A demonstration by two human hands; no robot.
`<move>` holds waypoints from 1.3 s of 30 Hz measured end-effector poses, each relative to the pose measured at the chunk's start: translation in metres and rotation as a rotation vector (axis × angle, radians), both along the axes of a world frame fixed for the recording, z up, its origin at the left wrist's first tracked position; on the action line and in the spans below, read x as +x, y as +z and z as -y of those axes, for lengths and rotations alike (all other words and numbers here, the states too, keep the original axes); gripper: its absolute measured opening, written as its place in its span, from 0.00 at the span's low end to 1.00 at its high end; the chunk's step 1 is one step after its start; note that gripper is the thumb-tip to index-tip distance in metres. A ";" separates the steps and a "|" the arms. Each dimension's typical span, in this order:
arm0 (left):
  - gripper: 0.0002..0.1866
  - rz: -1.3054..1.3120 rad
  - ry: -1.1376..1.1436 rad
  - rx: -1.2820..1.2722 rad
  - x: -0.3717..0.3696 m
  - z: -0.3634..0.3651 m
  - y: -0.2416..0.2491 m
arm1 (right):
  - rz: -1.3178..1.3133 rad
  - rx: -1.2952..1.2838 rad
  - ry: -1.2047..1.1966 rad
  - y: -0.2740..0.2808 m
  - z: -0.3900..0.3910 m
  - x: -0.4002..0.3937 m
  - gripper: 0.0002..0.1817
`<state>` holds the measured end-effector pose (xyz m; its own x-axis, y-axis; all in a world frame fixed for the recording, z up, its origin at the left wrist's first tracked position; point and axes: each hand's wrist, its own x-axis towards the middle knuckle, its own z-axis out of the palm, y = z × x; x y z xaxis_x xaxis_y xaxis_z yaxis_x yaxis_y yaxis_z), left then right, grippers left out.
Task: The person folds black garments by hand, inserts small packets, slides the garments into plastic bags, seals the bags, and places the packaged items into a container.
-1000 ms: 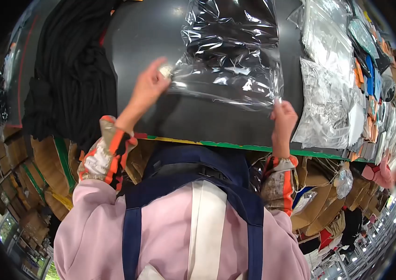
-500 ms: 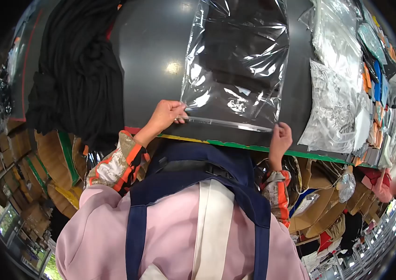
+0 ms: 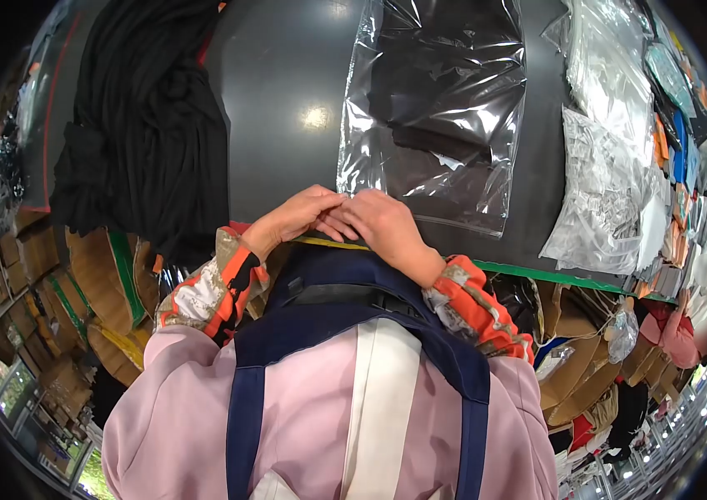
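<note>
A clear plastic bag (image 3: 495,196) with a black garment (image 3: 437,83) inside lies flat on the dark table. The bag's near edge bears a zip strip, and a small white label shows through the film. At the near left corner, my left hand (image 3: 299,215) is closed, fingertips pinching the bag's edge. Right beside it, my right hand (image 3: 387,229) is closed on the same corner, its fingers meeting those of the left. Both hands cover that corner, so the exact grip is partly hidden.
A heap of black cloth (image 3: 141,125) lies on the table's left. Stacked clear plastic bags (image 3: 604,183) lie to the right, with packets and papers beyond. Cardboard boxes (image 3: 583,375) stand below the table's green front edge (image 3: 537,275). Another person (image 3: 677,333) is at the far right.
My right hand has moved left from the bag's near right corner to meet my left hand at the left corner. The bag has shifted slightly right.
</note>
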<state>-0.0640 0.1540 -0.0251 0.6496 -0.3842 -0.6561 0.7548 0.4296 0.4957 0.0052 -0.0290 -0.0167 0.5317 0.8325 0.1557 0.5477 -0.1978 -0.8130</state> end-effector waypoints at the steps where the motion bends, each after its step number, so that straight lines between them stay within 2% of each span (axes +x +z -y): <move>1: 0.24 -0.028 -0.041 0.052 0.000 0.001 0.000 | 0.039 -0.024 0.014 0.000 0.000 -0.003 0.10; 3: 0.24 -0.057 -0.079 0.099 0.001 0.004 0.003 | 0.116 -0.073 0.041 0.001 0.000 -0.009 0.12; 6: 0.24 -0.091 -0.043 0.244 0.006 0.010 0.014 | 0.170 -0.133 -0.007 0.006 -0.002 -0.016 0.11; 8: 0.24 -0.082 -0.051 0.252 0.007 0.011 0.014 | 0.201 -0.161 -0.029 0.007 -0.002 -0.016 0.10; 12: 0.24 -0.051 -0.074 0.258 0.006 0.013 0.009 | 0.149 -0.150 0.059 0.008 0.009 -0.012 0.10; 14: 0.24 -0.023 -0.060 0.234 0.002 0.011 0.004 | 0.114 -0.048 0.120 0.018 0.040 -0.007 0.10; 16: 0.25 0.024 -0.027 0.205 -0.006 0.000 -0.002 | 0.010 -0.204 0.054 0.006 0.123 -0.026 0.10; 17: 0.25 0.069 0.013 0.180 -0.010 -0.008 -0.006 | -0.066 -0.430 -0.012 -0.009 0.184 -0.056 0.12; 18: 0.26 0.074 -0.025 0.171 -0.016 -0.014 -0.012 | 0.009 -0.614 -0.044 -0.019 0.250 -0.103 0.14; 19: 0.26 0.082 -0.036 0.158 -0.021 -0.018 -0.016 | -0.421 -1.172 0.053 -0.073 0.338 -0.168 0.14; 22: 0.25 0.034 -0.109 0.294 -0.028 -0.037 -0.020 | -0.363 -1.130 -0.077 -0.064 0.360 -0.156 0.11; 24: 0.19 0.072 -0.156 0.568 -0.025 -0.056 -0.014 | -0.310 -1.075 -0.197 -0.053 0.360 -0.148 0.09; 25: 0.18 0.248 -0.071 0.957 -0.026 -0.059 -0.021 | -0.280 -1.049 -0.255 -0.043 0.358 -0.138 0.08; 26: 0.19 0.432 0.030 1.343 -0.024 -0.059 -0.028 | 0.047 -0.846 -0.654 -0.016 0.308 -0.088 0.12; 27: 0.21 0.494 0.153 1.525 -0.010 -0.051 -0.014 | 0.304 -0.556 -0.791 -0.018 0.285 -0.049 0.20; 28: 0.21 0.506 0.154 1.529 0.001 -0.046 -0.013 | 0.247 -0.641 -0.889 -0.002 0.255 -0.012 0.22; 30: 0.21 1.147 -0.089 1.942 0.023 -0.040 -0.015 | 0.505 -0.550 -0.701 -0.006 0.222 0.041 0.21; 31: 0.21 1.485 -0.234 2.114 0.030 -0.035 -0.014 | 0.538 -0.468 -0.390 -0.001 0.210 0.061 0.18; 32: 0.21 1.488 -0.232 2.127 0.037 -0.025 -0.010 | 0.566 -0.378 -0.080 0.000 0.200 0.077 0.16; 33: 0.19 1.572 -0.464 1.843 0.043 -0.015 -0.006 | 0.569 -0.369 -0.081 -0.010 0.191 0.086 0.16; 34: 0.17 1.619 -0.674 1.542 0.047 -0.009 -0.003 | 0.618 -0.332 0.122 -0.025 0.184 0.091 0.13; 35: 0.17 1.618 -0.678 1.551 0.048 -0.010 -0.007 | 0.665 -0.292 0.327 -0.031 0.176 0.094 0.11; 36: 0.15 1.401 -0.616 1.335 0.049 -0.011 -0.019 | 0.668 -0.285 0.326 -0.035 0.173 0.093 0.11; 37: 0.14 1.181 -0.547 1.120 0.052 -0.013 -0.024 | 0.336 -0.307 0.120 -0.036 0.170 0.090 0.10; 38: 0.19 1.009 -0.465 0.944 0.057 -0.020 -0.028 | 0.000 -0.322 -0.082 -0.037 0.166 0.087 0.09; 39: 0.19 1.003 -0.465 0.949 0.056 -0.023 -0.032 | -0.339 -0.331 -0.281 -0.039 0.165 0.087 0.09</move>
